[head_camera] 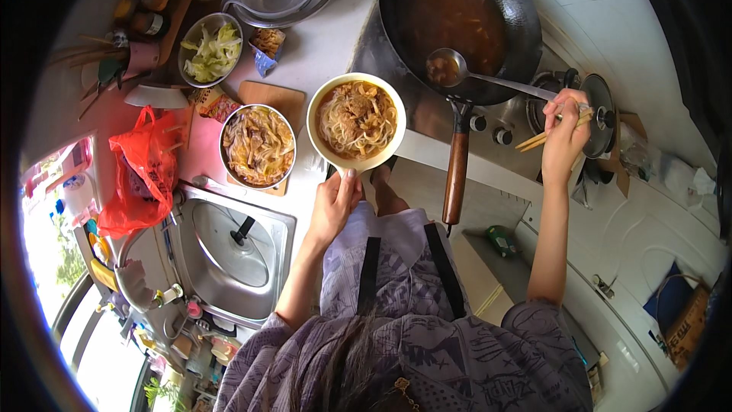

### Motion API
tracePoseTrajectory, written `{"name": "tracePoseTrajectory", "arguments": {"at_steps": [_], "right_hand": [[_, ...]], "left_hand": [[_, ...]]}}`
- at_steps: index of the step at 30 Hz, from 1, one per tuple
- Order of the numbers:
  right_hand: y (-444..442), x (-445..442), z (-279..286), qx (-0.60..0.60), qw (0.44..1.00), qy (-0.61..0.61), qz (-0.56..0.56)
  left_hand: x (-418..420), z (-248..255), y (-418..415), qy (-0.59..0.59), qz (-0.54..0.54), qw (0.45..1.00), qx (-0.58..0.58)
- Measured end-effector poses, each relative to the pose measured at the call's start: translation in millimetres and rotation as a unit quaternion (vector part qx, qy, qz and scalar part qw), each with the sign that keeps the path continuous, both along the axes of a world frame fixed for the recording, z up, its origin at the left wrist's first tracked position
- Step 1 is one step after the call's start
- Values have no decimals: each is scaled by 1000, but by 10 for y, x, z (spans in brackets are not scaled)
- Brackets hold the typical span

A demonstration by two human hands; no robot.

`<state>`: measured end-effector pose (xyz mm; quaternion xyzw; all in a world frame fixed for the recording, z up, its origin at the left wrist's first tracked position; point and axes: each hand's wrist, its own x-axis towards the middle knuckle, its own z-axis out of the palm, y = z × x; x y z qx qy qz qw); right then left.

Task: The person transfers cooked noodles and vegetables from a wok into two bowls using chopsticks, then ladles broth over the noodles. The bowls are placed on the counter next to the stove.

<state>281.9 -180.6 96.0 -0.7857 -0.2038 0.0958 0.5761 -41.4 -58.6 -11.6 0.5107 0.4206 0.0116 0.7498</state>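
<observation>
My left hand [334,206] grips the short handle of a cream-coloured bowl [314,136], thumb on top. Noodles in brown broth, topped with minced meat and mushroom-like pieces [359,117], fill it. In my right hand [566,129] are a metal ladle [509,84] and a pair of wooden chopsticks [532,141]. The ladle's bowl, with some broth and bits in it, is over the near side of a black wok [523,40]. Reddish-brown broth [452,8] covers the wok's bottom. The wok's wooden handle [456,177] points towards me.
A second bowl of noodles [258,146] stands on a wooden cutting board [274,97] left of my bowl. Behind it are a bowl of lettuce [211,48] and an opened snack packet [266,48]. A steel sink [229,252] and red plastic bag [143,177] lie left; a glass lid [599,117] stands right.
</observation>
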Motion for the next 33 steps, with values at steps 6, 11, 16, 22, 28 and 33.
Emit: {"name": "tracePoseTrajectory", "arguments": {"at_steps": [6,11,16,22,28,33], "right_hand": [[0,145,47,3,1000,13,-24],[74,156,388,7,999,14,-32],[287,59,855,17,1000,-4,-16],[526,-181,1087,7,994,47,102],[706,-335,988,-74,975,119,173],[785,-387,965,-102,975,104,169]], "left_hand": [[61,94,59,5,-12,1000,2],[100,162,104,-7,-4,1000,-6],[176,346,204,-6,-26,1000,16],[208,475,279,2,-24,1000,15],[201,616,346,1,-41,999,24],[164,552,283,-6,-28,998,54]]}}
